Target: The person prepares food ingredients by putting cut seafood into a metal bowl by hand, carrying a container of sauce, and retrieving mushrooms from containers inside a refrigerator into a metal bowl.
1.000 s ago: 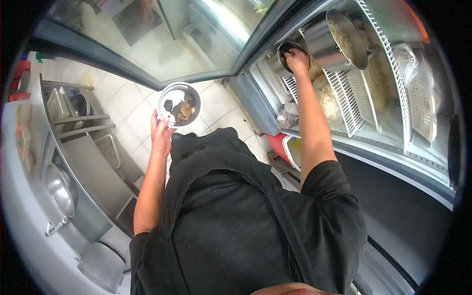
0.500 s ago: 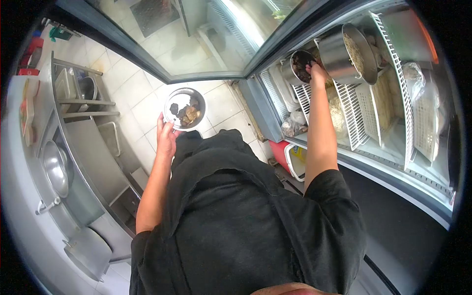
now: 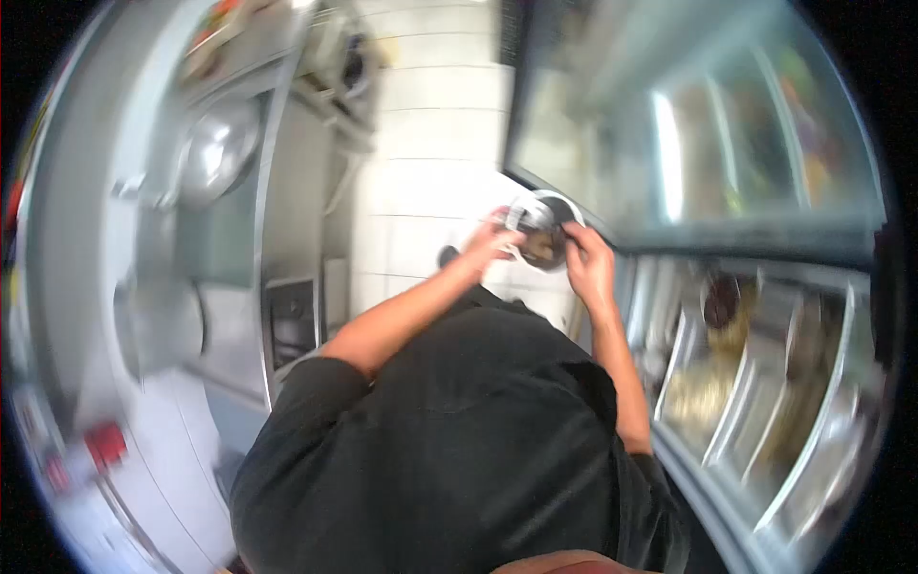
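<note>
A round metal bowl [image 3: 547, 230] with a pale rim is held in front of my body, above the tiled floor. Brown and dark pieces [image 3: 541, 247] lie in it, blurred by motion. My left hand [image 3: 493, 239] grips the bowl's left edge. At the right edge is my right hand [image 3: 589, 258], its fingers closed near the rim and the dark contents; what they hold is too blurred to tell. Inside the fridge at the right, a container with dark red contents [image 3: 722, 301] stands on a shelf.
The fridge's glass door [image 3: 593, 143] stands open just beyond the bowl. White wire shelves [image 3: 736, 411] with food are at the right. On the left runs a metal counter [image 3: 273, 210] with a shiny round bowl [image 3: 218, 148] and a sink area.
My right hand has come out of the fridge to the bowl. The bowl and my left hand have shifted right in view. The view has turned and blurred.
</note>
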### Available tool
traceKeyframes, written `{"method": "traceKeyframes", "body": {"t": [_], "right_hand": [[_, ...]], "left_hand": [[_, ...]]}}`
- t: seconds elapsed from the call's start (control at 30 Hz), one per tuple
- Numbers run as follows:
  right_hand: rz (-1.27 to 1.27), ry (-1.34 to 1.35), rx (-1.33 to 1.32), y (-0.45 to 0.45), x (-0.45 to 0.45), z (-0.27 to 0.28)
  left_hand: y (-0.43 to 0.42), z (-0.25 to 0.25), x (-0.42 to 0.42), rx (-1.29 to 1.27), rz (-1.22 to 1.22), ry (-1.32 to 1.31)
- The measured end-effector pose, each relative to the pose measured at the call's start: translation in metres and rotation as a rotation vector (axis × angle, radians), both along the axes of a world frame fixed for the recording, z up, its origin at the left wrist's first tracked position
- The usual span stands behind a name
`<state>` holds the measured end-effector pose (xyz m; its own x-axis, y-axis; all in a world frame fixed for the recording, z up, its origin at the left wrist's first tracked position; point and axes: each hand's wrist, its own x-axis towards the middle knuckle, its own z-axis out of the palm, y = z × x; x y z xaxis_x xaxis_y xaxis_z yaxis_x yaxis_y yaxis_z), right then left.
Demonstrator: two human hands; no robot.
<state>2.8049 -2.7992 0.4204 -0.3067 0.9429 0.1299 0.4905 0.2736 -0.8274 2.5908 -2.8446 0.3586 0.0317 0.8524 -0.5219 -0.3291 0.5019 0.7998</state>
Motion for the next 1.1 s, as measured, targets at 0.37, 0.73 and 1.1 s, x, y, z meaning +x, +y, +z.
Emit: {"method": "traceKeyframes", "body": {"t": [0.37, 0.73, 1.1], "right_hand": [[0.175, -0.014, 0.049, 0.073, -0.141, 0.014], [0.243, -0.266, 0.459, 0.183, -0.262, 0.019], [0.168, -1.093, 0.044, 0.279, -0.299, -0.112]], "left_hand": [[-0.005, -0.013, -0.132, 0.055, 0.309, -0.053], [-0.015, -0.014, -0.273, 0.107, 0.594, -0.112], [0.028, -0.022, -0.369, 0.113, 0.753, -0.148]]}}
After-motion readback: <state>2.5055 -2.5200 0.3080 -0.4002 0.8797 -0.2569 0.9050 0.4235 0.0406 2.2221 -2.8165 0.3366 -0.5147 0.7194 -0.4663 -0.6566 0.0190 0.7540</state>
